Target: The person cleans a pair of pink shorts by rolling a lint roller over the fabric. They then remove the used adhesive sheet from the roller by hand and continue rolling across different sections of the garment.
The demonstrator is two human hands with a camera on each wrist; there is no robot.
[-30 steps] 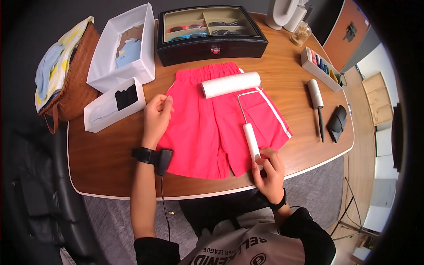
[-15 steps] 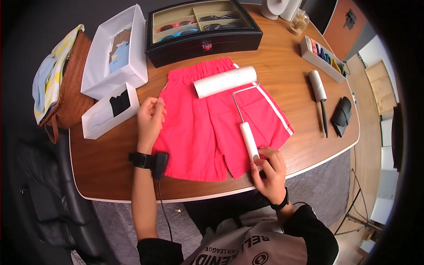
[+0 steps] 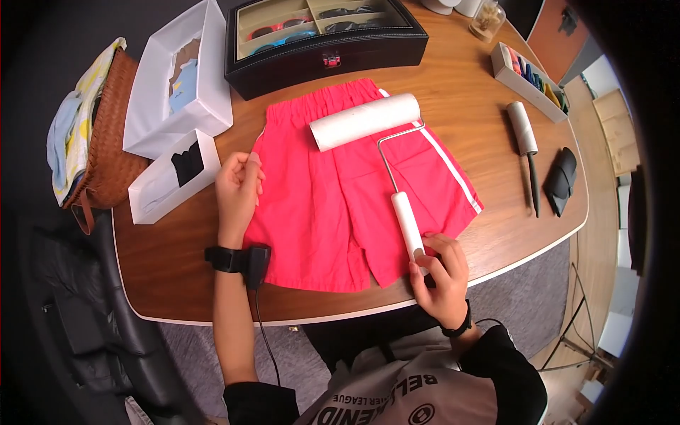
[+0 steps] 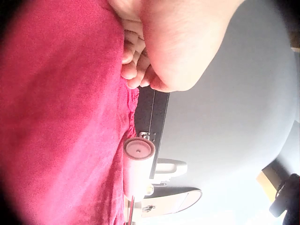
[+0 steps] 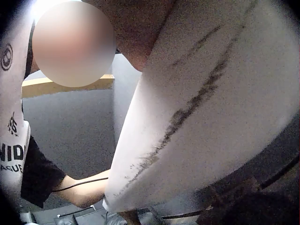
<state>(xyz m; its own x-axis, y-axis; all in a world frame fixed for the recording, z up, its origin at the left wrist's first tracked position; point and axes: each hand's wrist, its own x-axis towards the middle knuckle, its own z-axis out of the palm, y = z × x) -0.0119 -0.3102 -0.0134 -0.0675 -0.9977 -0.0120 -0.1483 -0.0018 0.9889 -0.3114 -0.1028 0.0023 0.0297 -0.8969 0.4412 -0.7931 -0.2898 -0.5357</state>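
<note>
Pink shorts [image 3: 304, 205] with white side stripes lie flat on the wooden table. On their upper part rests the white roll of a large lint roller [image 3: 365, 122], also seen end-on in the left wrist view. My right hand [image 3: 443, 283] grips the end of its white handle [image 3: 406, 219] near the table's front edge. Against the left side of the shorts is my left hand [image 3: 239, 188], its fingers loosely curled. Those fingers [image 4: 136, 56] touch the pink fabric's edge in the left wrist view. A pale surface with dark streaks hides the right hand's work in the right wrist view.
A black sunglasses case [image 3: 326, 57] stands behind the shorts. White boxes [image 3: 177, 149] and a woven basket [image 3: 117, 134] are at the left. A smaller lint roller [image 3: 524, 134], a black pouch [image 3: 562, 182] and a white divided box [image 3: 528, 88] lie at the right.
The head view has shifted slightly, so the case and boxes sit higher in it. Both hands and the lint roller keep nearly the same place on the shorts.
</note>
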